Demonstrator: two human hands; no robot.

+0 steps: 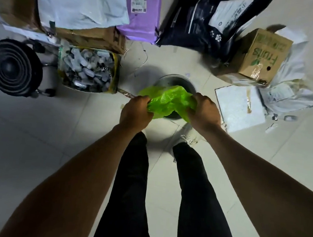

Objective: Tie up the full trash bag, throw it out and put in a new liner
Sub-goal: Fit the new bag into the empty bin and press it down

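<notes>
A bright green plastic liner [167, 100] is bunched over the mouth of a round dark trash bin [173, 79] on the tiled floor. My left hand [136, 112] grips the liner's left edge with curled fingers. My right hand [204, 110] grips its right edge the same way. The liner hangs loosely between the two hands and hides most of the bin's opening. Only the bin's far rim shows.
A box of small bottles [87, 69] and a black round stool [14, 67] stand left of the bin. Cardboard boxes [94, 37], a purple bag [141, 11], a dark bag [200, 20] and a fruits box [259, 56] lie behind. A white foam sheet [239, 107] lies right.
</notes>
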